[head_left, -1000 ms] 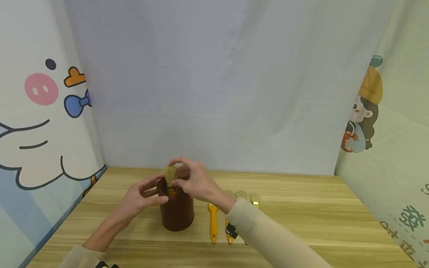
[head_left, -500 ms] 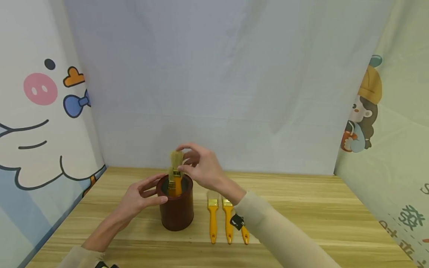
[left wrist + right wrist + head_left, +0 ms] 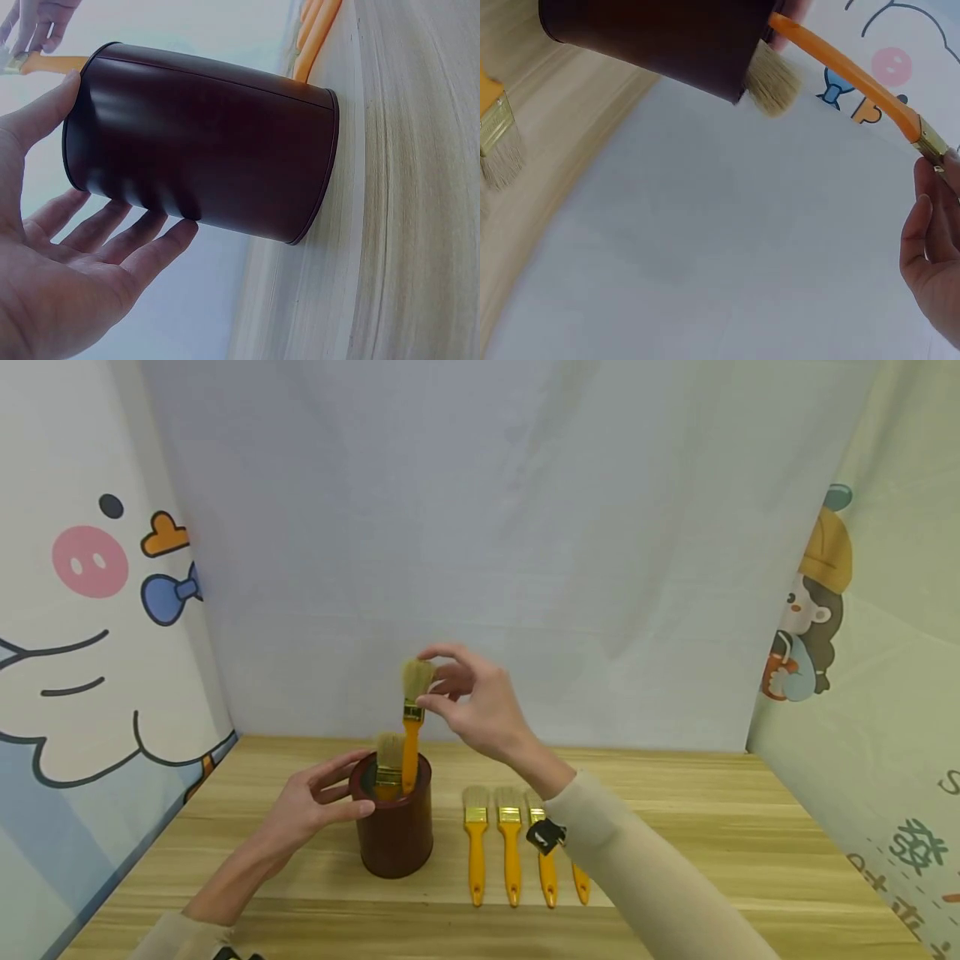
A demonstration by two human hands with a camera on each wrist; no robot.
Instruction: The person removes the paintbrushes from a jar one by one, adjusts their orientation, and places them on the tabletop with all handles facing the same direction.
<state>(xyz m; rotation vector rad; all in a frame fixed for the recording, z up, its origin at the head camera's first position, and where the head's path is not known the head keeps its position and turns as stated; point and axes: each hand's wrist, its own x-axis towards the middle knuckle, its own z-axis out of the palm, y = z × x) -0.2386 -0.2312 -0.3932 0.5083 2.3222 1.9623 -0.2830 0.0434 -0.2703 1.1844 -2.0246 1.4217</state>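
In the head view, a dark red cylindrical container (image 3: 396,843) stands upright on the table. My left hand (image 3: 311,802) steadies it near the rim, thumb on one side and fingers along the other, as the left wrist view also shows. Above the container, my right hand (image 3: 476,702) pinches a paintbrush (image 3: 410,752) by its gold metal band. Its pale bristles point up, and the lower end of its orange handle is at the container's mouth. Another paintbrush (image 3: 389,756) stands inside, bristles up, most of its handle hidden by the wall.
Several more orange-handled paintbrushes (image 3: 512,852) lie in a row on the wooden table (image 3: 690,843), right of the container; my right sleeve partly covers those at the right end. A pale cloth (image 3: 510,527) hangs behind the table, with printed cloths on both sides.
My right hand has risen and shifted right, drawing the paintbrush up out of the container. The left hand has stayed at the container, and more of the lying brushes have come into sight.
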